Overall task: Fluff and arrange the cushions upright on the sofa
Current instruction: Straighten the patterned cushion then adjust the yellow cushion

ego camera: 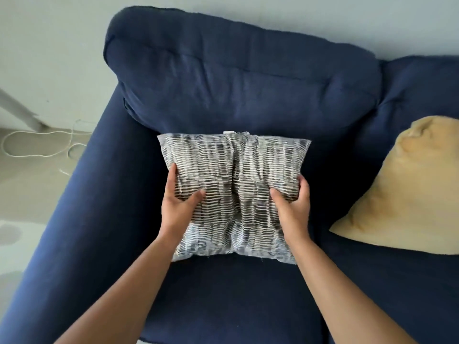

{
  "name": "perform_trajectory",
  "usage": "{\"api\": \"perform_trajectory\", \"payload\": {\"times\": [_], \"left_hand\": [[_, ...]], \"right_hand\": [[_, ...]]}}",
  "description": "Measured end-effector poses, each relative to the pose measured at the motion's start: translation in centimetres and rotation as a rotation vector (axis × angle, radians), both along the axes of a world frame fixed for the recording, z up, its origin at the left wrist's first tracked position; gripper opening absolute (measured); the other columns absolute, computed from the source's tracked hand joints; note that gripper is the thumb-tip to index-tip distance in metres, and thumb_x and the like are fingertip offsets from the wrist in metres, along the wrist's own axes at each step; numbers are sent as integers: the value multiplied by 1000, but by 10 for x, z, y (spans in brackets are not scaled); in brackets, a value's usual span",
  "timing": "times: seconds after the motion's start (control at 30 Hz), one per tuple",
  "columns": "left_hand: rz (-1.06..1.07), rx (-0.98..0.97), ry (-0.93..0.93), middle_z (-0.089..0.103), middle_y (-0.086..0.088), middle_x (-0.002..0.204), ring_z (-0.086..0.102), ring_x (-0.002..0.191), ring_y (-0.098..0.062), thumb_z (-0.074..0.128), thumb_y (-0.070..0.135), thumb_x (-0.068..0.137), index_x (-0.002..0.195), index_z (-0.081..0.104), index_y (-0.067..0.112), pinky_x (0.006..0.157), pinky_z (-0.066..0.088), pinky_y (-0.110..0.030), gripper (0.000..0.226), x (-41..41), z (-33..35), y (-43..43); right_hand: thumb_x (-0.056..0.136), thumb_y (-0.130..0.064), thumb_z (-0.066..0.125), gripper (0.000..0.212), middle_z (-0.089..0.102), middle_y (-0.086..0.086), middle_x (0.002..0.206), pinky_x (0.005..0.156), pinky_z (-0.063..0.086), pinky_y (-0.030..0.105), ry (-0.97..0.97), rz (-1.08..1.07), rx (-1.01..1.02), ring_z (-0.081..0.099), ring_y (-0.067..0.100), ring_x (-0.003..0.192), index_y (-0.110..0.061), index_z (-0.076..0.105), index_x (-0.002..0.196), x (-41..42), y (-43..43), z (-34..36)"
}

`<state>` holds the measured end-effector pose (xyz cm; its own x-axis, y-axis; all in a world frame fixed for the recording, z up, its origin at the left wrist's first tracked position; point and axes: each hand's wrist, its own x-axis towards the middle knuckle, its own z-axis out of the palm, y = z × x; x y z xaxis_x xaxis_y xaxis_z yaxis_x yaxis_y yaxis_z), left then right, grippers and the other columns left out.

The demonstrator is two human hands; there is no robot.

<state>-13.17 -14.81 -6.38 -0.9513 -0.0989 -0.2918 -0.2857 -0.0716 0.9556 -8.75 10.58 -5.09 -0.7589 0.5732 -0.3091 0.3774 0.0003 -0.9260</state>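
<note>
Hands, the left hand and right hand, squeeze the sides of the soft, light striped cushion on the blue sofa seat, fingers pinching its squashy cloth, a good place to hold.

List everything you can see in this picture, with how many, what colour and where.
Sofa: one, dark blue, fills most of the view.
Back cushion: one whole, dark blue, upright at the sofa's back; part of a second at right.
Patterned cushion: one, grey and white, on the seat, squeezed at both sides.
Yellow cushion: one, tan yellow, on the seat at right.
Cord: one, white, on the floor at left.
Left hand: one, on the cushion's left side.
Right hand: one, on its right side.
</note>
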Motion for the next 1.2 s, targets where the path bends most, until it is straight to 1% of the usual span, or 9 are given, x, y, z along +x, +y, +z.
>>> {"api": "perform_trajectory", "payload": {"times": [0.1, 0.23, 0.4, 0.47, 0.53, 0.7, 0.9, 1.07, 1.2], "left_hand": [[-69, -93, 86, 46, 23, 149, 51, 132, -3, 84, 30, 80, 147, 27, 61, 101, 50, -28, 93, -24, 24, 1], [-220, -280, 4, 41, 20, 151, 45, 134, -6, 80, 24, 84, 155, 15, 49, 111, 42, -36, 99, -58, 21, 8], [-451, -372, -140, 37, -8, 156, 54, 117, -16, 73, 20, 91, 157, 14, 45, 90, 51, -30, 92, -79, 8, 27], [-406, -463, -120, 36, -5, 155, 55, 110, -13, 73, 26, 90, 156, 15, 46, 79, 48, -25, 90, -86, 10, 36], [-264, -620, -115, 34, -7, 153, 49, 124, -22, 72, 39, 89, 156, 14, 45, 88, 47, -34, 89, -93, 13, 38], [-104, -441, -180, 30, -5, 160, 38, 142, -28, 70, 48, 89, 158, 8, 41, 112, 38, -46, 93, -129, 16, 22], [-39, -151, -96, 69, 10, 100, 67, 98, -10, 69, 13, 92, 152, 36, 38, 98, 53, -35, 73, -150, 26, 28], [126, -312, 68, 73, 25, 87, 70, 80, 1, 63, 22, 92, 110, 69, 47, 77, 58, -28, 31, -142, 34, 27], [165, -460, -42, 68, 23, 71, 63, 66, 7, 59, 22, 94, 111, 67, 42, 73, 55, -24, 27, -129, 25, 14]], "right_hand": [[76, -40, 73, 76, 59, -38, 112, 90, 50, 28, 68, -25, 77, 60, -11, 101, -52, 31, 139, -17, 7, 24], [84, -32, 72, 88, 56, -18, 129, 95, 51, 42, -71, 58, 223, 61, 11, 110, -40, 16, 151, -38, 20, 22], [88, -27, 69, 96, 53, 6, 141, 75, 53, 35, -384, 247, 289, 64, 27, 106, -33, 1, 156, -46, 27, -2], [88, -31, 70, 99, 51, 8, 143, 86, 54, 44, -382, 239, 332, 60, 31, 117, -32, -1, 156, -48, 30, -6], [84, -40, 73, 103, 45, 10, 148, 100, 48, 53, -359, 213, 355, 53, 32, 126, -31, 0, 157, -53, 34, -6], [85, -46, 71, 97, 43, 4, 153, 93, 43, 34, -184, 59, 241, 52, 26, 131, -36, 5, 156, -82, 55, 9], [91, -23, 64, 63, 63, -1, 131, 93, 47, 36, -168, 57, 448, 62, 24, 114, -36, 38, 147, -102, 65, 21], [97, -17, 53, 40, 67, 4, 114, 101, 32, 39, -121, -158, 612, 65, 24, 100, -31, 50, 135, -94, 63, 22], [98, -16, 51, 42, 63, -3, 102, 90, 24, 30, -168, -63, 672, 62, 21, 91, -31, 49, 137, -89, 53, 20]]}}
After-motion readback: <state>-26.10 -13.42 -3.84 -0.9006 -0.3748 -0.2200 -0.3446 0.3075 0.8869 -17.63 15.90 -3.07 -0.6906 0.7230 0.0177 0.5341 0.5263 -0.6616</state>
